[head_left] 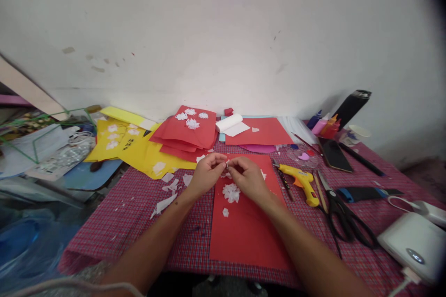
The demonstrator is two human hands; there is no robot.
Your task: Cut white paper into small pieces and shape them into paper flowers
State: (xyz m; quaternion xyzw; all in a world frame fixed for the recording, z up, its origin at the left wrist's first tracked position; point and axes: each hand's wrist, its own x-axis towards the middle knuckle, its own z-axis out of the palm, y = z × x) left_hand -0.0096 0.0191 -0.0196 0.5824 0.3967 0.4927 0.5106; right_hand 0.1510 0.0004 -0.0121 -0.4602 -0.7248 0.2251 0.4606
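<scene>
Both my hands meet over the top of a red paper sheet (244,232) that lies on the checked tablecloth. My left hand (206,172) and my right hand (248,176) both pinch a small white bit of paper (226,164) between their fingertips. A white cut-paper flower (231,192) lies on the red sheet just below my right hand. A smaller white scrap (226,212) lies lower on the same sheet.
A yellow glue gun (302,182), black scissors (343,216) and a white power bank (414,243) lie to the right. Red sheets with white flowers (190,127), yellow sheets (139,148) and a white paper roll (229,123) lie behind. A black flask (351,106) stands at the back right.
</scene>
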